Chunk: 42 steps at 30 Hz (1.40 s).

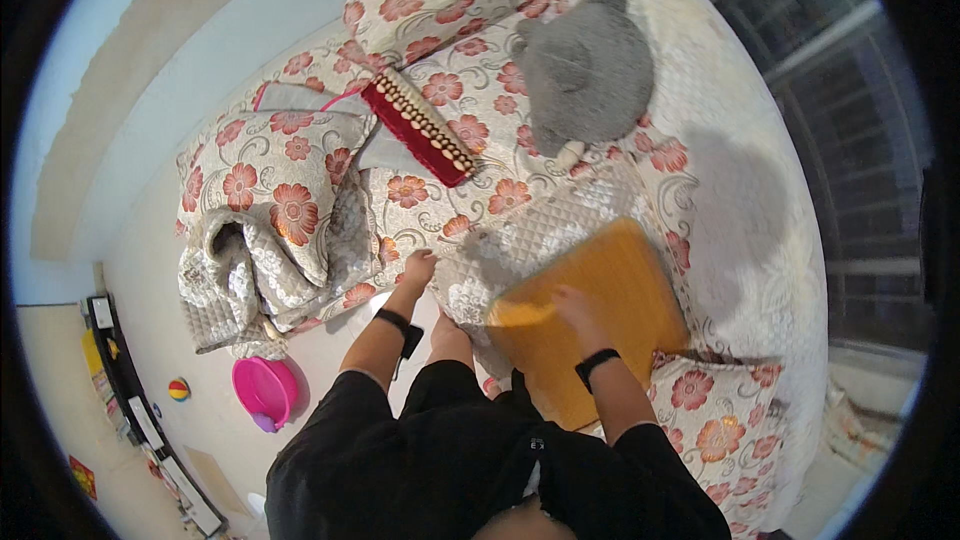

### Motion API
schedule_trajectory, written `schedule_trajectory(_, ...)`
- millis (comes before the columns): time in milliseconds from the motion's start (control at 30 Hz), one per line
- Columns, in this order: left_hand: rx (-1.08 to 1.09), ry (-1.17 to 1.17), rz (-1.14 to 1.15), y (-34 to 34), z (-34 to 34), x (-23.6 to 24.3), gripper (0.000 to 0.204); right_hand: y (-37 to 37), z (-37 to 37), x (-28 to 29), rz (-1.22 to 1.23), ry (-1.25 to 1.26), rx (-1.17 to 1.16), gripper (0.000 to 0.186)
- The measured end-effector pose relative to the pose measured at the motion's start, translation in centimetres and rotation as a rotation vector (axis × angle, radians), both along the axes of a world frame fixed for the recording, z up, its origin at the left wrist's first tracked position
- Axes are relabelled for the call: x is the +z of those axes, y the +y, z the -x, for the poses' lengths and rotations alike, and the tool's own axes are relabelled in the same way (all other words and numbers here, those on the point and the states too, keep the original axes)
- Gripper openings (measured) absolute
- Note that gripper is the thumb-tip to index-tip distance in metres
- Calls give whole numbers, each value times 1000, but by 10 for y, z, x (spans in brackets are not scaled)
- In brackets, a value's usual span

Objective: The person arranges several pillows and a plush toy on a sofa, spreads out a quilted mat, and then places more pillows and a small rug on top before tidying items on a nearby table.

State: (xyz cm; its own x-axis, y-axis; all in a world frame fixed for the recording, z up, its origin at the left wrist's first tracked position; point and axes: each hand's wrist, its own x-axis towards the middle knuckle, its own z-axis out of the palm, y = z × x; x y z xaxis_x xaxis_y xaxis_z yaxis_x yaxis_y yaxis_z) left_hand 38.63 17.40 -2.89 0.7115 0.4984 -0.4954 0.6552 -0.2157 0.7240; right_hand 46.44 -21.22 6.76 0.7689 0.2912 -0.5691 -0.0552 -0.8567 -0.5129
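A yellow-brown board (600, 310) with rounded corners, perhaps a low tabletop, lies tilted across the sofa-like seat in front of me. Over its surface is my right hand (573, 306), blurred, so its fingers are hard to read. My left hand (421, 266) is closed, beside the edge of a grey quilted cloth (540, 220); whatever it might hold is hidden. Both wrists wear dark bands. Beyond the board, a grey plush cushion (590, 70) rests on the floral cover (408, 190).
A floral pillow (270, 175) and a bunched quilted cover (235, 275) are at left. A red beaded strip (420, 130) lies farther up. On the floor stand a pink basin (265, 390) and a small striped ball (179, 389). Another floral pillow (715, 420) is at right.
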Motion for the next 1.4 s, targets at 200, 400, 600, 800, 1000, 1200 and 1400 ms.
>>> schedule_trajectory(200, -402, -69, -242, 81, -170, -76, 53, 202, -109, -38, -227, 270, -184, 36)
schedule_trajectory(400, 375, 241, 585, 33, -294, -50, 69, 227, -149, -59, -358, 409, -500, 30)
schedule_trajectory(600, 441, 267, 818, 47, -323, -24, 50, 211, -139, -62, -452, 586, -879, 26)
schedule_trajectory(800, -120, -378, 336, 23, -327, 56, 22, 198, -135, -52, -505, 125, -694, 60)
schedule_trajectory(1000, 2, -487, 986, -26, -262, 233, 20, 208, -140, 46, -914, -164, -611, 79)
schedule_trajectory(1200, -116, -560, 1247, -109, -160, 287, 24, 131, -94, 113, -1163, -279, -403, 48)
schedule_trajectory(1400, -146, -434, 1193, -202, -102, 372, 38, -103, 12, 53, -611, -666, -673, 31)
